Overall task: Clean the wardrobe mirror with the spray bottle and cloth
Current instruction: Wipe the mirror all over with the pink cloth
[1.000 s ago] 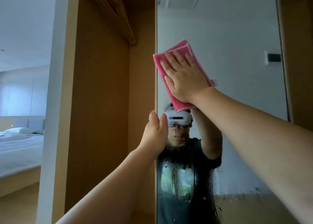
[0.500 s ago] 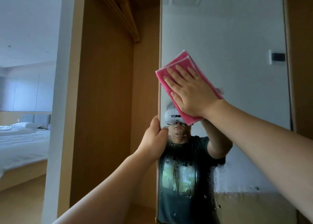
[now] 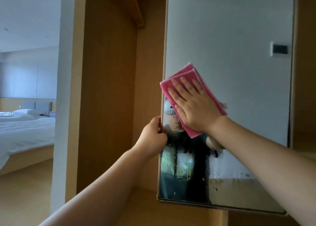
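R grip (image 3: 193,106) flat atop cloth (image 3: 183,72), pressed to mirror (image 3: 230,37).

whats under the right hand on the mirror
A folded pink cloth, pressed flat against the mirror by the right hand. The glass beneath the cloth is covered, so any droplets there cannot be seen.

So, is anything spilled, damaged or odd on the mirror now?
Only wet drops and runs on the lower mirror, below the cloth. They look like spray not yet wiped, not damage. The glass above looks clear.
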Demonstrator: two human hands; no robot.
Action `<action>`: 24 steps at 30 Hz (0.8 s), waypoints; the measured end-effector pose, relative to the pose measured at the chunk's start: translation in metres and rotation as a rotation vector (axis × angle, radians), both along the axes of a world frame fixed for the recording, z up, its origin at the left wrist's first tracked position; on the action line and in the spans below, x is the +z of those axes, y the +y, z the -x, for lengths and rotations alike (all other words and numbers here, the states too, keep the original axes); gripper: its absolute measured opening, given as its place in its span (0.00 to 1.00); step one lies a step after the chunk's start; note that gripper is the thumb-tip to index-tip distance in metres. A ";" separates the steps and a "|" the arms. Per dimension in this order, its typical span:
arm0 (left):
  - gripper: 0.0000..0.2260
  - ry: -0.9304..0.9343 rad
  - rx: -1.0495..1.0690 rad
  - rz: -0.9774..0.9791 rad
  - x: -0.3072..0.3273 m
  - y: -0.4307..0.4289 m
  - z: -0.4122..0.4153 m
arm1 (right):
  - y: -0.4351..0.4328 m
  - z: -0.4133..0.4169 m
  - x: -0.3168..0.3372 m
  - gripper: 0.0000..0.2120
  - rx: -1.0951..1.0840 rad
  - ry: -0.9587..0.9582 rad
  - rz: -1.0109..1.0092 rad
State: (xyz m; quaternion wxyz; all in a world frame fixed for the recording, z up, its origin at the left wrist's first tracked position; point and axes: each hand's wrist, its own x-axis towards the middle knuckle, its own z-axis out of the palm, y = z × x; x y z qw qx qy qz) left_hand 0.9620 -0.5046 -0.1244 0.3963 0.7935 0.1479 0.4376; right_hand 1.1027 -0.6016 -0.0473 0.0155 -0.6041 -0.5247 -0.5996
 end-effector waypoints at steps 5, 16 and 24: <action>0.21 -0.008 -0.045 0.021 -0.002 0.000 0.002 | 0.000 0.000 -0.019 0.27 0.008 -0.001 0.004; 0.23 -0.035 -0.091 0.052 -0.008 0.009 -0.001 | 0.000 -0.002 -0.049 0.26 0.023 0.003 0.009; 0.25 -0.065 -0.085 0.027 -0.010 0.011 -0.002 | -0.003 -0.004 -0.073 0.27 0.033 -0.017 0.045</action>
